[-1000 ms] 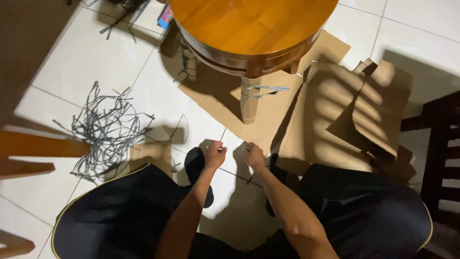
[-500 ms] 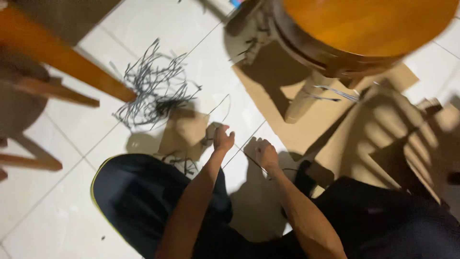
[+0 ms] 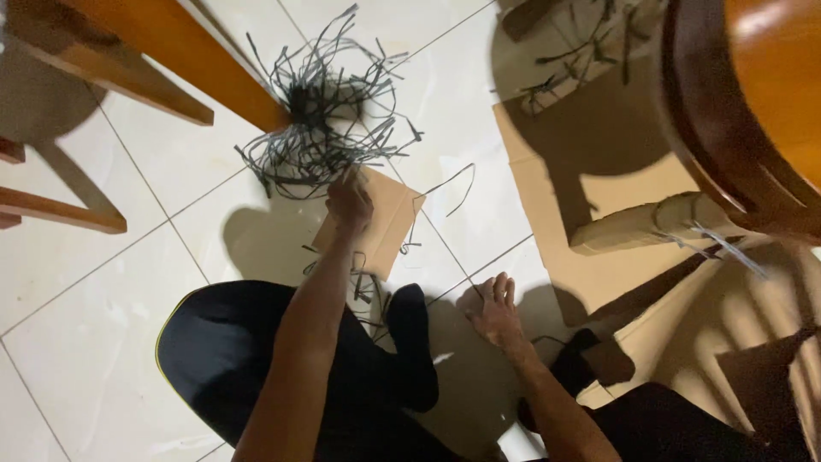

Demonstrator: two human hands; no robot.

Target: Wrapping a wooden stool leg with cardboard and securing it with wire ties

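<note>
Starting far left, there are orange-brown wooden furniture legs [image 3: 171, 64] slanting across the white tiled floor [image 3: 94, 342], throwing dark shadows on the tiles. Just right of the longest leg sits a messy pile of thin dark grey strips [image 3: 321, 111], all tangled and curling out in every direction.

The left hand [image 3: 349, 201] is stretched far out and sits right at the near edge of that pile, over the far edge of a small cardboard piece [image 3: 385, 227] lying flat on the floor. Fingers look curled down, but the hand is blurry and seen from the back, so honestly can't tell if it's pinching a strip or just touching the pile. A few loose strips [image 3: 363, 287] lie scattered at the near side of that cardboard piece, and one long thin strip [image 3: 453, 184] curls on the tile just right of it.

The person sits on the floor in dark shorts [image 3: 231, 359], with a dark sock [image 3: 412, 342] between the two arms.

The right hand [image 3: 494, 308] is well apart from the left, nearer to the body, fingers spread and resting flat on the floor, holding nothing.

Further right, a big cardboard sheet [image 3: 556, 197] covers the floor, with a cardboard-wrapped leg [image 3: 650, 224] lying over it. More dark strips [image 3: 590, 51] are scattered at the far end. The round wooden table [image 3: 761, 94] fills the far right corner.
</note>
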